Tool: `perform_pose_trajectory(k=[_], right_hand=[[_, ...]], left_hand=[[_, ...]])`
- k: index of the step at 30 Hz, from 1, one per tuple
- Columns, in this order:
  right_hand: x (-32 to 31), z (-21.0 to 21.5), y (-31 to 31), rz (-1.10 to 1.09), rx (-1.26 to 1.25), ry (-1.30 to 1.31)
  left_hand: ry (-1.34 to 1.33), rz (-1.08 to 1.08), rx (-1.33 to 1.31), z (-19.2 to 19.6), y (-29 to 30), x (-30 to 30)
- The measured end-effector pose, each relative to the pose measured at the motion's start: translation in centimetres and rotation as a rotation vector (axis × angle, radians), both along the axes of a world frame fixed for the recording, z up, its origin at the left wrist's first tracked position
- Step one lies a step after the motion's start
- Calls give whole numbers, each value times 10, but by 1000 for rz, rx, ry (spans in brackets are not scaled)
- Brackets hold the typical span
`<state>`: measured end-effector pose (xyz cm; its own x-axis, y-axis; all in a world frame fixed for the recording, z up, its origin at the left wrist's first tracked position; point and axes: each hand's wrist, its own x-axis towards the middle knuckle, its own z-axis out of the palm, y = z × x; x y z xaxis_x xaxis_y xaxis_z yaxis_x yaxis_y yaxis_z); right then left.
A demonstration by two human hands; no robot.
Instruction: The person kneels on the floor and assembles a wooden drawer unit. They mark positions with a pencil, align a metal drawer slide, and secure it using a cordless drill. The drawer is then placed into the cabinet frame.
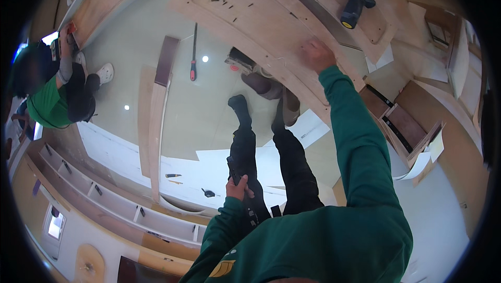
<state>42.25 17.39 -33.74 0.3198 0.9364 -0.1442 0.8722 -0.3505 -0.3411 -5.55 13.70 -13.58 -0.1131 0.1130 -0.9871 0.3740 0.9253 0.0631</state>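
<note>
In my left hand (239, 189), fingers wrapped round it, is a dark elongated tool (233, 169) beside my left thigh; its exact kind does not show. My right arm reaches forward, and my right hand (315, 56) is over the curved wooden panel (245, 25), at its right part. That hand is smeared by motion, so its fingers and any contact cannot be made out. Several small screws (224, 0) lie scattered on the panel's far left part. A black and yellow cordless drill (357, 1) rests on another wooden panel (383, 25) at the far right.
A long red-handled screwdriver (193, 69) and wooden strips (158, 105) lie on the floor. A knife (172, 175) lies on white sheeting (188, 163). At left, a co-worker in green (49, 100) touches an upright panel (112, 1). Cabinet pieces (412, 126) stand right; a long white compartmented frame (117, 205) lies left.
</note>
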Motion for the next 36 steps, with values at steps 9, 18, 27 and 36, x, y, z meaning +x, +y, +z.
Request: perform_pose_trajectory(k=[9,18,27,36], right_hand=[[0,9,6,24,-49,-229],[8,6,45,-928,204,1231],[-1,-6,105,-359,133,-70],[3,-11,63,-417,155,-54]], left_hand=[[206,-152,394,7,-11,-9],[366,-692,454,6,-19,21],[345,-673,473,-2,-11,12],[348,-664,457,-4,-3,9]])
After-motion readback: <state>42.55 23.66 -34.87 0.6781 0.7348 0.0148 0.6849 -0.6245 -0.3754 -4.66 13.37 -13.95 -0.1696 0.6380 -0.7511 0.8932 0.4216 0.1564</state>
